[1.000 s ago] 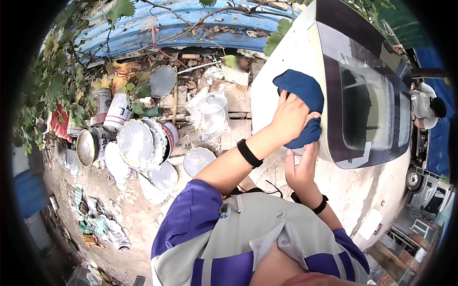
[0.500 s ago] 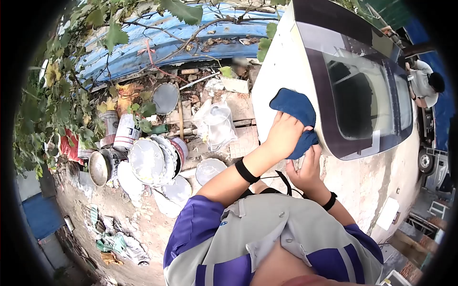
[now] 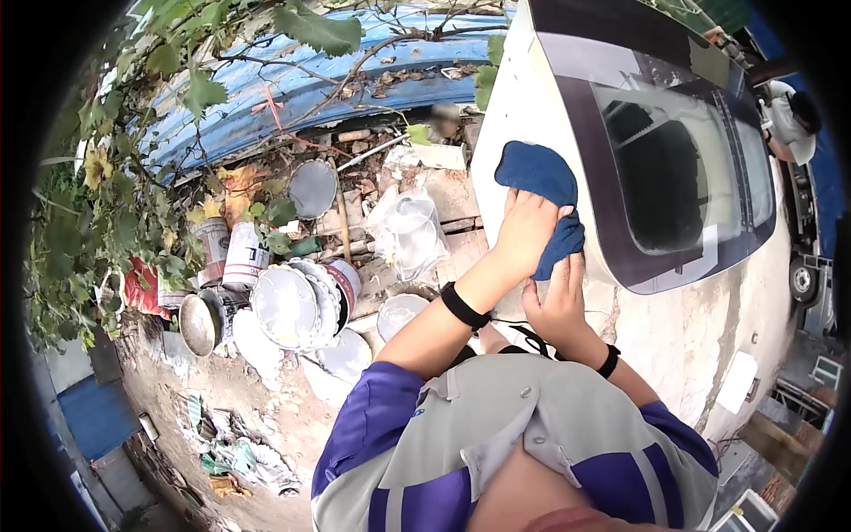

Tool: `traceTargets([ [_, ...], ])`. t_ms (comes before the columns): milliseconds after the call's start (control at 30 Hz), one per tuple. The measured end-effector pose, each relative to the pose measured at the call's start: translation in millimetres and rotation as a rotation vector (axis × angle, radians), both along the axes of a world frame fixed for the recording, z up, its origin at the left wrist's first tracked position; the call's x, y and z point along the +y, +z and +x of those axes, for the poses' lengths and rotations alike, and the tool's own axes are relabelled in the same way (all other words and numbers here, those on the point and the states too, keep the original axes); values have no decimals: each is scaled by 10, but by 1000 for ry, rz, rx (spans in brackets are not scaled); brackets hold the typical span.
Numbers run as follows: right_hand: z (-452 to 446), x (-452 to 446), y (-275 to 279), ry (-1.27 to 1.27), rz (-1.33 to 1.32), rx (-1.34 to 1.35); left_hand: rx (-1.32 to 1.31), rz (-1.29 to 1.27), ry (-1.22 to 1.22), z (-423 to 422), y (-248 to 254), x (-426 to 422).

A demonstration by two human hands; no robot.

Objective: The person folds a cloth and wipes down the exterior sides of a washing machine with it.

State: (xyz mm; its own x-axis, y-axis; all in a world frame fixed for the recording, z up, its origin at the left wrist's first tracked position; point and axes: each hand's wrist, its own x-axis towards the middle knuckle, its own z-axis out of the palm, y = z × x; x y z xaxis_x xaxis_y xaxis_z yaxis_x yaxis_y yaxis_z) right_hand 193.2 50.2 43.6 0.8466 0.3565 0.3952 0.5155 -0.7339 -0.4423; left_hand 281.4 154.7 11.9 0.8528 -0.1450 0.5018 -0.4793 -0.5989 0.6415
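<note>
My left hand lies over a blue cloth, its fingers gripping the cloth against a cream-white panel. Beside that panel is a large dark-bordered window with reflections in the glass. Just below and to the right, my right hand has its fingers up at the lower end of the cloth and appears to pinch it. Part of the cloth is hidden under my left hand.
Paint-smeared lids, buckets and a clear plastic bag lie on the ground at left. Vine leaves hang overhead. Another person is at the far right. Crumpled rags lie lower left.
The cloth and both hands sit slightly higher and further left in view, and the camera view has shifted a little. Both hands keep their places on the cloth.
</note>
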Motion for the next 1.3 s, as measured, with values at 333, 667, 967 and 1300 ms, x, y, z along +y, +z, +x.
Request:
traceTargets([
  [333,415,258,-51,-36,132,81,68,257,40,555,181,304],
  [667,840,567,-48,-59,278,156,73,12,-114,1181,-126,493],
  [967,1288,872,-426,179,971,505,-61,-601,-162,1995,-599,399],
  [1300,972,430,-2306,-336,857,954,441,-457,-133,593,-3411,-78],
])
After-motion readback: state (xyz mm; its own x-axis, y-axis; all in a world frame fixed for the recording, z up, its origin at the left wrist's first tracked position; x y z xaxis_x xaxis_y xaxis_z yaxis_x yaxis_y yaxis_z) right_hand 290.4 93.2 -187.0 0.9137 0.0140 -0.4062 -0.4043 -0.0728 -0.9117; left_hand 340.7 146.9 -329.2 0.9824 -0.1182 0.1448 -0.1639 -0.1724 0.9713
